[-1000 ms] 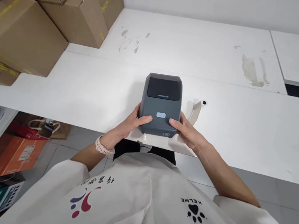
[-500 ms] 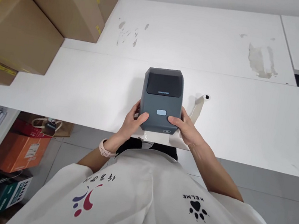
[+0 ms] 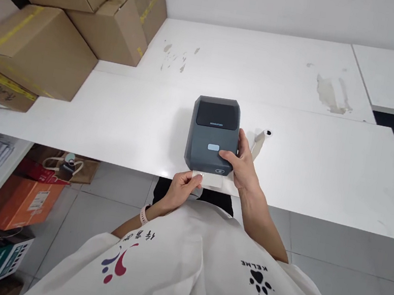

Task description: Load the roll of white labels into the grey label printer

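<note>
Blue-grey printer [image 3: 206, 136], pale-blue button [image 3: 213, 147], white table [image 3: 309, 170].

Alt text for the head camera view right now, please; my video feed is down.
A person's left hand pinches a pale paper strip at the front of a dark gray device, while the right hand braces its right side, thumb on top. It sits on a white table, with a small paper roll to the right and cardboard boxes stacked left.
</note>
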`<action>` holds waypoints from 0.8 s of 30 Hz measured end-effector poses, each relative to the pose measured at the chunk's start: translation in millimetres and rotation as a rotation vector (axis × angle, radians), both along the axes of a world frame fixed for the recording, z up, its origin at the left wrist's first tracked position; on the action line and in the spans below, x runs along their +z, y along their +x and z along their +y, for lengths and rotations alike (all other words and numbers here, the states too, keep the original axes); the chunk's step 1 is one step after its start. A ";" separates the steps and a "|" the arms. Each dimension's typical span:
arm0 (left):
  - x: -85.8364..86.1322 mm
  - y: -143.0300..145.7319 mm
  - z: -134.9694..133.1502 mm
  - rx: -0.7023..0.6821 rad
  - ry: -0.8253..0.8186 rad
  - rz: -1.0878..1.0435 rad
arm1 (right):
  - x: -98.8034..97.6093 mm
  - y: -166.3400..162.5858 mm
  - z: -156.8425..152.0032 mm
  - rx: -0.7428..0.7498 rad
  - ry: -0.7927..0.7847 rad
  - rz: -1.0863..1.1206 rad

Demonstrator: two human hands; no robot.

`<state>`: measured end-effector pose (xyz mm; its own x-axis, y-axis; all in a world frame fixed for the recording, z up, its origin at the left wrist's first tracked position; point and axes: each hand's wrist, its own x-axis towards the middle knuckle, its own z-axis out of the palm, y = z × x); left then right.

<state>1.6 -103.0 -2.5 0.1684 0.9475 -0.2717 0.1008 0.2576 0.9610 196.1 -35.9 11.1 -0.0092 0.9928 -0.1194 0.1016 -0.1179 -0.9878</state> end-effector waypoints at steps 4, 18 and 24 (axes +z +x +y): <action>-6.2 -13.2 -2.4 -0.094 -0.018 -0.002 | 9.5 -8.2 6.9 -0.088 -0.027 0.003; 1.1 -9.9 26.2 0.221 0.306 0.019 | 1.9 -2.8 -22.9 -0.122 0.071 -0.025; -3.9 -9.8 25.6 0.202 0.361 0.054 | -1.3 0.0 -40.8 -0.190 0.110 0.000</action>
